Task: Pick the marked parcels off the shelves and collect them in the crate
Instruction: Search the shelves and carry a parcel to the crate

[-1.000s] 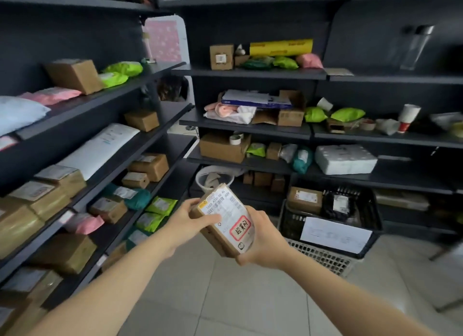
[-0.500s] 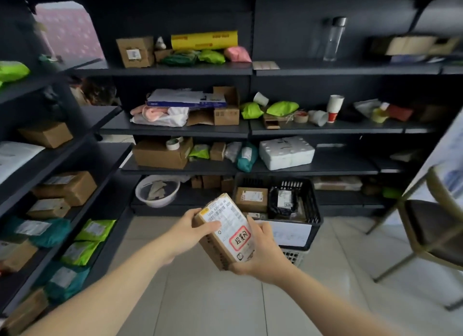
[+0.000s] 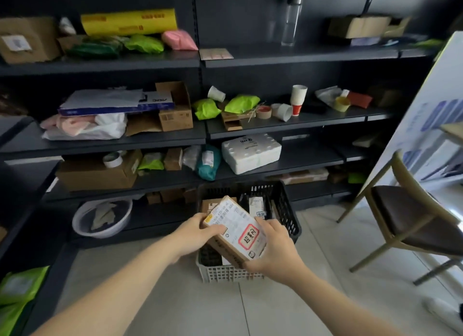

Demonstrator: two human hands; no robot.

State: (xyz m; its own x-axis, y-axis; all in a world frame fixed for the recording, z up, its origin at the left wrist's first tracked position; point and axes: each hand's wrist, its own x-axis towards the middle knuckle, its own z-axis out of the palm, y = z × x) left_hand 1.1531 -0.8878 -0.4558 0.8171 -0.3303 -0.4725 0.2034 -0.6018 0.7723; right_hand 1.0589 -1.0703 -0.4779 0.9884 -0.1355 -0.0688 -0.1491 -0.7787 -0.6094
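Note:
I hold a small brown cardboard parcel (image 3: 235, 229) with a white shipping label and a red-bordered sticker, directly above the black plastic crate (image 3: 288, 210) on the floor. My left hand (image 3: 198, 233) grips its left end, thumb on the label. My right hand (image 3: 273, 250) grips the right end from below. Inside the crate lie a brown box (image 3: 209, 205) and a dark parcel with a white label (image 3: 255, 205). The parcel hides much of the crate's inside.
Dark shelves (image 3: 150, 141) hold boxes, green, pink and teal mailers, paper cups and a white foam box (image 3: 250, 153). A white basin (image 3: 102, 218) sits on the bottom shelf. At the right stand a chair (image 3: 411, 218) and a leaning white board (image 3: 423, 115).
My view has swung right and closer to the crate. Both hands have carried the parcel forward until it is over the crate; the grip is unchanged.

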